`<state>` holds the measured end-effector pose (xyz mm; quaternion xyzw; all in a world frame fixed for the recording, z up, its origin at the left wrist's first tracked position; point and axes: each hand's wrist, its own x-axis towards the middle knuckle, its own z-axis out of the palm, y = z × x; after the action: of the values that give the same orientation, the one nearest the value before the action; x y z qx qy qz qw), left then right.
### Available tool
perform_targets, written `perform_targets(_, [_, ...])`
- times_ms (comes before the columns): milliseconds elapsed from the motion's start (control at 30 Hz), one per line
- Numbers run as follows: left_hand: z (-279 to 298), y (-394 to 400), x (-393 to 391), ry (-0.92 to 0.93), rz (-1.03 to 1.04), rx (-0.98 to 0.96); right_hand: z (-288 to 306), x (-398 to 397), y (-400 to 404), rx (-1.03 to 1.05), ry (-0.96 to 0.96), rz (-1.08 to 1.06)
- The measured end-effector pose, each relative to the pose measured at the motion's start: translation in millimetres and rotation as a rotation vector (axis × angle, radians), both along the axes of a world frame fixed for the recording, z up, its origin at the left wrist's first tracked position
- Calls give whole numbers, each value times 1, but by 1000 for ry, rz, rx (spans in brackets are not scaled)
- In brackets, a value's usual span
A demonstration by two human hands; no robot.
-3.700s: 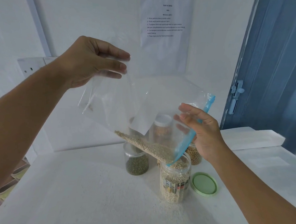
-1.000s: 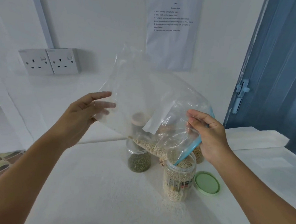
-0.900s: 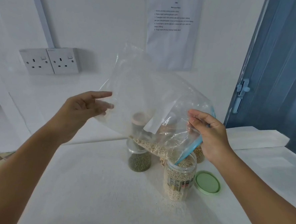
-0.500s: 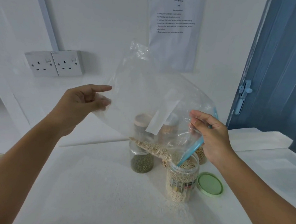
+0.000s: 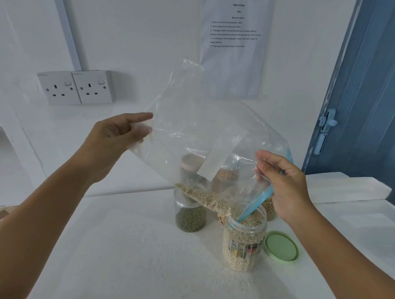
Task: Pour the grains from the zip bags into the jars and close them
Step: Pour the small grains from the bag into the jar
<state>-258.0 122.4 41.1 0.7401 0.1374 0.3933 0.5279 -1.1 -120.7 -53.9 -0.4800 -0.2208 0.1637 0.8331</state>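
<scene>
1. Clear plastic fills the middle of the head view: the zip bag [image 5: 206,136] is tilted, its blue zip edge [image 5: 255,202] dipping into the mouth of the open jar [image 5: 244,242]; the right hand [image 5: 286,187], at 3 o'clock of the bag, pinches the film near the zip with curled fingers; the left hand [image 5: 116,137], at 9 o'clock, has its fingers nearly straight against the bag's raised end, and whether it grips the film I cannot tell.
2. Pouring is the step in hand; a band of pale grains [image 5: 203,197] lies along the bag's lower fold, just short of the mouth; the jar looks almost full.
3. Next, I judge, the raised end should go higher so the rest slides out; then the green lid [image 5: 280,247], lying at 3 o'clock of the jar, goes on; overfilling is the risk.
4. Behind, at 10 o'clock of the open jar, a jar of green beans [image 5: 190,218] stands lidless.
</scene>
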Motion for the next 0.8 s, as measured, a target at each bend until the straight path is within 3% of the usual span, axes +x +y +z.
perform_targets(133, [5,3,-7,-1,-156,-170,1,0,-2,-1,0,-3])
perform_targets(333, [3,0,-7,35,-157,-39,1,-2,-1,0,12,9])
perform_targets(500, [3,-2,-2,-22,-124,-39,0,-1,0,9,20,18])
perform_targets(800, [6,-13,3,33,-117,-17,-5,1,0,-26,27,-35])
